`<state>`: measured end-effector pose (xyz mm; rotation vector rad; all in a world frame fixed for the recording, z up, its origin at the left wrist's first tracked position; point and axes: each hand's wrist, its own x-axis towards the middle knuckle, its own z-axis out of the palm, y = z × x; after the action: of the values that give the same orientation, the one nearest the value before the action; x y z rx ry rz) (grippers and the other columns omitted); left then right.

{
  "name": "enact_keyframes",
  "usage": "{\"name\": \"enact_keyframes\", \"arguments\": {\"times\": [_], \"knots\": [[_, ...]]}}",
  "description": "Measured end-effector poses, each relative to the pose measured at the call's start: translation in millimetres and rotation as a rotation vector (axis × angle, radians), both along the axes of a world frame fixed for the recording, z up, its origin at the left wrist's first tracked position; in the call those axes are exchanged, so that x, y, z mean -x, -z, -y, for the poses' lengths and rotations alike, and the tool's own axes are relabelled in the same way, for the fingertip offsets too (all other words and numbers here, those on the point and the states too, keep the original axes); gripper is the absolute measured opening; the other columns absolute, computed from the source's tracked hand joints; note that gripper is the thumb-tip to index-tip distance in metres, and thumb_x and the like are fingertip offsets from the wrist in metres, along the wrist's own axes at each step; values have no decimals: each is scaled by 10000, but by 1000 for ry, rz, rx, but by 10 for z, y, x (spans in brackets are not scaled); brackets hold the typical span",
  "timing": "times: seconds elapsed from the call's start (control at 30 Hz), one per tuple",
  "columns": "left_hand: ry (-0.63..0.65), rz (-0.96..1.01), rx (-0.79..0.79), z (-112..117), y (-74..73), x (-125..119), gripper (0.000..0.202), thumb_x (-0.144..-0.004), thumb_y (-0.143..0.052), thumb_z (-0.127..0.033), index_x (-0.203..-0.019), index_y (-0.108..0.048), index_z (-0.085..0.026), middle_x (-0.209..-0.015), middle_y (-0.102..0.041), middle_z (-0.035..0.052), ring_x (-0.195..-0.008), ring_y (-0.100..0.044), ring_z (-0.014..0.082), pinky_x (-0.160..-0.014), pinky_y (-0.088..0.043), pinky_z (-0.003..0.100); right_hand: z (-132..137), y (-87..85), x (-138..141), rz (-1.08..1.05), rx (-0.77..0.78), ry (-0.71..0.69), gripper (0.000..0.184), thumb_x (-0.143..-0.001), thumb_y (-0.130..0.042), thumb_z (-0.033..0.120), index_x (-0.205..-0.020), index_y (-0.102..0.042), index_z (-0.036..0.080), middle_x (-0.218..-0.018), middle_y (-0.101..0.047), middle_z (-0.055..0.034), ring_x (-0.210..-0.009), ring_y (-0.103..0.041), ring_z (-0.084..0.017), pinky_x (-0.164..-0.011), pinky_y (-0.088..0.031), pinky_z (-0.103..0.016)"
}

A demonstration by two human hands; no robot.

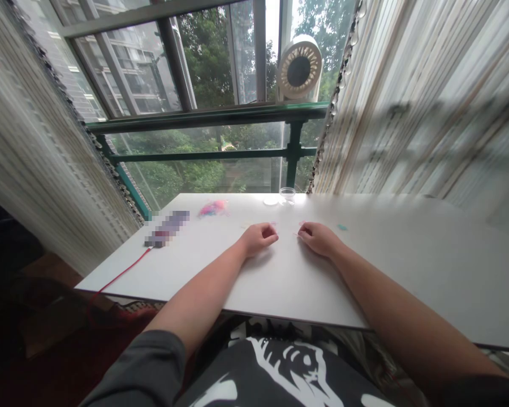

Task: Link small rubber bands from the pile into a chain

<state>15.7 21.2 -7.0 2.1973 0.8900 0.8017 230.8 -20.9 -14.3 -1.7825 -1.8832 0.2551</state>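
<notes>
A clear cup (287,196) stands on the bench (280,288) beyond the right hand (319,238), which pinches a thin strand (296,234); whether the curled left hand (258,240) holds anything is unclear

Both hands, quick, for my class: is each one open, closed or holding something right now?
Left hand: loosely curled; whether it holds anything cannot be told.
Right hand: curled; any hold is too small to tell.

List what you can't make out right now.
Head view:
Bare left hand: its curl hides any grip.
Bare right hand: anything pinched is too small to identify.
Loose pink-blue pile: blurred, pieces indistinct.
Purple-grey rectangular object: pixelation hides its surface.
Dark grey left sleeve: cut by bottom edge.
</notes>
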Motion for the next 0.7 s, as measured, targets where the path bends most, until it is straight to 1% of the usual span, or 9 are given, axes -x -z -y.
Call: {"name": "enact_keyframes", "arguments": {"times": [0.3,0.47,0.57,0.7], "knots": [[8,-5,2,-8,-3,-1,195,-680,-541,-330,-712,-587,-144,-599,-532,-19,-532,-435,76,-520,-365,201,31,-37,19,9,20,1,177,-750,-470,287,-721,-615,190,-756,-652,-41,-672,-542,-148,-630,-350,-230],[13,7,-4,-16,7,-3,200,-675,-543,-339,-709,-591,-147,-585,-528,-23,-533,-438,77,-534,-368,204,51,-59,32,-2,32,-4,188,-732,-494,337,-686,-597,187,-677,-629,-25,-624,-527,-136,-604,-341,-225],[21,6,-1,-21,14,-2,202,-681,-541,-338,-717,-588,-145,-594,-529,-20,-541,-440,78,-530,-366,203,56,-60,38,0,30,-11,190,-720,-504,344,-671,-594,184,-622,-602,-13,-591,-508,-126,-587,-334,-221],[21,-6,6,-24,16,-2,203,-687,-539,-339,-716,-583,-143,-595,-526,-22,-539,-436,77,-530,-363,201,56,-55,35,19,26,-22,192,-718,-498,344,-672,-591,183,-598,-578,1,-532,-465,-108,-555,-318,-218]]}}
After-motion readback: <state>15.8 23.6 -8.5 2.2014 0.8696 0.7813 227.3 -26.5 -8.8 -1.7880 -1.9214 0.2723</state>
